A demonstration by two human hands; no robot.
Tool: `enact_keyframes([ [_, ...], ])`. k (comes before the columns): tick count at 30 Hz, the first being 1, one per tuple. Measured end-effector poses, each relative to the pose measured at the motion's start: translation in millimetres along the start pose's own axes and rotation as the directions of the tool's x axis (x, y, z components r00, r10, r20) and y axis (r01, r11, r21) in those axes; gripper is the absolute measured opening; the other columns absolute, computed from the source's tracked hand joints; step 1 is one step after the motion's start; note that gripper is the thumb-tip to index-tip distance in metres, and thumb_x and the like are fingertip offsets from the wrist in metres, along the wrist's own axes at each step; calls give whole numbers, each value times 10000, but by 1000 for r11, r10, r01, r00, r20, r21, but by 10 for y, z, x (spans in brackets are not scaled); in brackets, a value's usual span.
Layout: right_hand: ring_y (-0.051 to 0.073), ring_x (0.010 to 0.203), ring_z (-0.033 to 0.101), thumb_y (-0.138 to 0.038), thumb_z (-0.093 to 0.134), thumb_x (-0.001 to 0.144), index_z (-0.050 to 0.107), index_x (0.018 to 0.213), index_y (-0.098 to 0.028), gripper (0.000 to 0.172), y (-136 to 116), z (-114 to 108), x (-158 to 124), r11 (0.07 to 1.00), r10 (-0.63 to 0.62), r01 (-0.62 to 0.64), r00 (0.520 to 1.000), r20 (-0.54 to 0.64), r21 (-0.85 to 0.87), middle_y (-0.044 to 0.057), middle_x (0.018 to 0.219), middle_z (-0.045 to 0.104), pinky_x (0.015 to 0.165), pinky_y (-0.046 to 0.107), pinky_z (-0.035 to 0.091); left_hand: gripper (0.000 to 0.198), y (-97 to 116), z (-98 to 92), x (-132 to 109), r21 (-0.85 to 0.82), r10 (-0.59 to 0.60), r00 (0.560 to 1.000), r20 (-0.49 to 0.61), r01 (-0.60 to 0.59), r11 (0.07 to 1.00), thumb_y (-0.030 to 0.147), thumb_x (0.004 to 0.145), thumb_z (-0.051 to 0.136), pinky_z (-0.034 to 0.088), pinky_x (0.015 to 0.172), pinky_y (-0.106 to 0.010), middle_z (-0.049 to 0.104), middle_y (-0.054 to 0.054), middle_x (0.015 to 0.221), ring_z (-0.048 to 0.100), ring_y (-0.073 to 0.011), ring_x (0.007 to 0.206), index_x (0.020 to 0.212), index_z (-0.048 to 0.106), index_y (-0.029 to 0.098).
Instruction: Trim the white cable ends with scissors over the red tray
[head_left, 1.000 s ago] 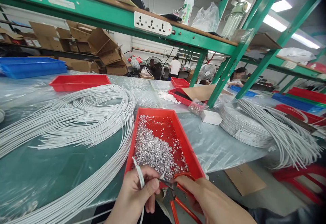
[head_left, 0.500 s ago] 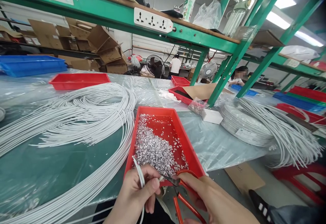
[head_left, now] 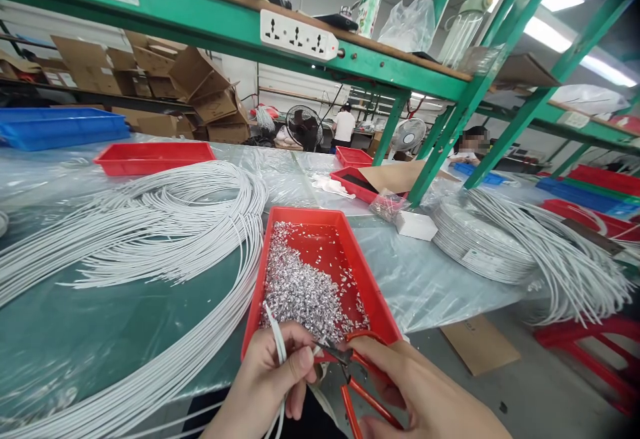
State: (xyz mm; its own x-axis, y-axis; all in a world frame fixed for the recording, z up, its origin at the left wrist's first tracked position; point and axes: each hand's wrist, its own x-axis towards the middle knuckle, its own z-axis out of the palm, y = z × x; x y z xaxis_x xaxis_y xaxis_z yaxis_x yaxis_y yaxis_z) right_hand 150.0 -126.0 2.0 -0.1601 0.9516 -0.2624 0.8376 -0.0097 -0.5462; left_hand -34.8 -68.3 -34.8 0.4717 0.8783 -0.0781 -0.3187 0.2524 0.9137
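My left hand is closed around thin white cable, pinching an end between thumb and forefinger. Fingers wrap the orange-handled pliers in my right hand. The plier jaws meet the cable end at my left fingertips; whether they bite on it or on a small metal piece there, I cannot tell. Just beyond both hands, a red tray holds a heap of tiny shiny metal pieces, mostly along its left side. Many long white cables curve across the table to the left.
A green shelf frame with a power strip crosses above the table. Coiled cable and a small white box lie right. Another red tray and a blue tray stand behind. Two people are farther back.
A striped shoe and trouser leg at the lower right have gone out of view. Both hands, the cable and the pliers hold almost the same position.
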Motion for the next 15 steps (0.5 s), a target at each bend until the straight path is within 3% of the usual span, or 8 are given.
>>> enact_keyframes([
  [6,161,801,482,-360,503,677,469,1153,-307,480,77,49,11,1000,-3,3,1000,-10,-1,53,933,526,723,303,402,452,7,9,11,9,13,1000,-4,-13,1000,453,634,698,252,361,-103,526,-15,544,427,-26,341,693,500,51],
  [12,171,838,477,-328,511,670,523,1051,-260,387,38,6,23,1000,-19,19,1000,-8,3,55,921,541,729,303,411,461,5,10,13,37,20,1000,-8,-20,999,466,630,697,243,363,-107,515,-15,535,422,-26,341,687,505,51],
  [15,148,782,482,-305,547,658,550,1017,-225,368,31,25,31,995,-83,87,994,-70,54,53,867,558,689,267,422,456,-15,-2,23,56,19,1000,4,-19,998,469,642,689,245,367,-110,514,-17,539,425,-27,347,681,505,53],
])
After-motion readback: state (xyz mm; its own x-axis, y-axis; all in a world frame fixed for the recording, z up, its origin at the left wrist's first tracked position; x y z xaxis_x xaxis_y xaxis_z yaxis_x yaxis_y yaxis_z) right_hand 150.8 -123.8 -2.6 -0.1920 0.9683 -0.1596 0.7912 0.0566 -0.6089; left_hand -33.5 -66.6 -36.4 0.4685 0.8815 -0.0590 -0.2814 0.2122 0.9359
